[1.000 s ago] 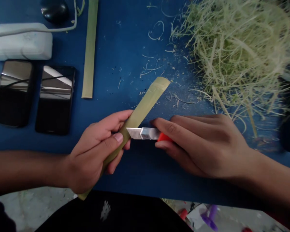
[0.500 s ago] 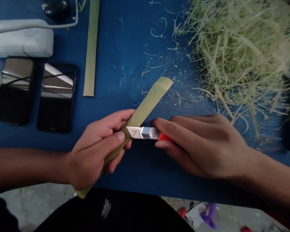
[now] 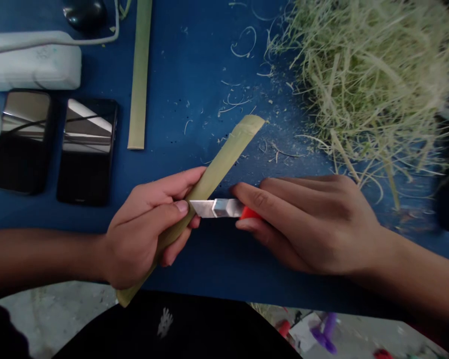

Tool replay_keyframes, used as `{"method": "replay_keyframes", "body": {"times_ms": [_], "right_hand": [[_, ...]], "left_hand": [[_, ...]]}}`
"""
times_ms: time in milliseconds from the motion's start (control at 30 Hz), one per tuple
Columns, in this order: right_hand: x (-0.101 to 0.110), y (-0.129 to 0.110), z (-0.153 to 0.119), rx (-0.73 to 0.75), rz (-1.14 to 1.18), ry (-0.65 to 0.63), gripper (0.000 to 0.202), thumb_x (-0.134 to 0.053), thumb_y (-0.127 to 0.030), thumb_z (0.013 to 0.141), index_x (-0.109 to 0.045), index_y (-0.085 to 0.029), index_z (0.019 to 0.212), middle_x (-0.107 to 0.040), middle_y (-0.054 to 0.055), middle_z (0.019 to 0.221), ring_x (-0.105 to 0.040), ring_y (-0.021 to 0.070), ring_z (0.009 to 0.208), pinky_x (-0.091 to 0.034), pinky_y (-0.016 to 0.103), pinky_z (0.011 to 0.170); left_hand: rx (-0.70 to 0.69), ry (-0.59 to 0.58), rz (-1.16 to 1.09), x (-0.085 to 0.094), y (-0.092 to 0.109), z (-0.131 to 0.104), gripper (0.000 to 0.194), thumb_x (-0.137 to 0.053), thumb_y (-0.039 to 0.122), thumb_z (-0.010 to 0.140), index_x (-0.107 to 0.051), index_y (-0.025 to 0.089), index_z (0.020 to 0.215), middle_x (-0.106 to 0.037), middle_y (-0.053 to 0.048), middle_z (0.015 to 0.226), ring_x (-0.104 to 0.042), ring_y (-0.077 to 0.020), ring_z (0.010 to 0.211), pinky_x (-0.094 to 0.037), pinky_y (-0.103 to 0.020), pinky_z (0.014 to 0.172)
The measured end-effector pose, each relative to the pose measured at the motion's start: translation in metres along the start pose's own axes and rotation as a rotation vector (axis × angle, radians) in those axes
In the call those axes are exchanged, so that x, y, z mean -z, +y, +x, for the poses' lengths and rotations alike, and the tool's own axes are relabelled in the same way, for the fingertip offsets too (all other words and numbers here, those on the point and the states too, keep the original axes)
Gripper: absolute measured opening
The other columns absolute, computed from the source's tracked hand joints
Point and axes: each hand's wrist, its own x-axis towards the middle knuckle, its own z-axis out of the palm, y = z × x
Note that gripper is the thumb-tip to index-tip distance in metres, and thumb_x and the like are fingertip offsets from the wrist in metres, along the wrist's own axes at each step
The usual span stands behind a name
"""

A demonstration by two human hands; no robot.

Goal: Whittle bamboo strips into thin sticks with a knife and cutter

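Note:
My left hand [image 3: 149, 227] is closed round a flat green bamboo strip [image 3: 224, 157], which slants from near my lap up to the right. Its thumb presses on the strip's face. In my right hand [image 3: 310, 224] is a utility knife [image 3: 230, 208] with a red handle, mostly hidden by my fingers. The knife's blade lies against the strip, its tip just right of my left thumb. A second bamboo strip [image 3: 139, 89] lies lengthwise on the blue table [image 3: 194, 60], beyond my left hand.
A big heap of pale green shavings [image 3: 370, 75] covers the table's right side, with loose curls near it. On the left lie two black phones [image 3: 88, 154], a white case [image 3: 33, 60], a cable [image 3: 78, 41] and a black mouse [image 3: 84, 14]. The table's near edge runs above my lap.
My two hands, the bamboo strip and the knife have shifted slightly to the left. The blade still rests on the strip beside my left thumb.

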Motion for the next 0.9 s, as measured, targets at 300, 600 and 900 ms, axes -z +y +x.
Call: {"method": "replay_keyframes", "body": {"times_ms": [300, 600, 900], "right_hand": [[0.010, 0.013, 0.002, -0.064, -0.147, 0.042, 0.028, -0.052, -0.038, 0.113, -0.073, -0.021, 0.118, -0.069, 0.001, 0.072, -0.056, 0.0142, 0.056, -0.034, 0.031, 0.052], [0.006, 0.009, 0.000, -0.040, -0.051, -0.011, 0.033, -0.045, -0.040, 0.115, -0.072, -0.022, 0.122, -0.070, 0.002, 0.076, -0.057, 0.0144, 0.057, -0.037, 0.030, 0.055], [0.016, 0.033, 0.001, -0.113, -0.197, 0.118, 0.022, -0.057, -0.031, 0.111, -0.073, -0.015, 0.112, -0.076, 0.004, 0.080, -0.063, 0.0131, 0.059, -0.031, 0.030, 0.047]], "left_hand": [[-0.034, 0.008, 0.020, -0.004, -0.001, 0.000, 0.059, -0.056, 0.026, 0.102, -0.059, 0.017, 0.161, -0.063, 0.001, 0.081, -0.047, -0.0040, 0.041, -0.036, -0.018, 0.039], [-0.056, -0.003, 0.053, -0.007, -0.003, -0.002, 0.056, -0.055, 0.026, 0.102, -0.062, 0.017, 0.157, -0.061, 0.001, 0.081, -0.047, -0.0041, 0.042, -0.036, -0.018, 0.040], [-0.009, 0.054, 0.083, -0.006, -0.001, -0.002, 0.064, -0.056, 0.026, 0.100, -0.056, 0.018, 0.164, -0.062, 0.001, 0.082, -0.047, -0.0040, 0.041, -0.037, -0.018, 0.038]]}}
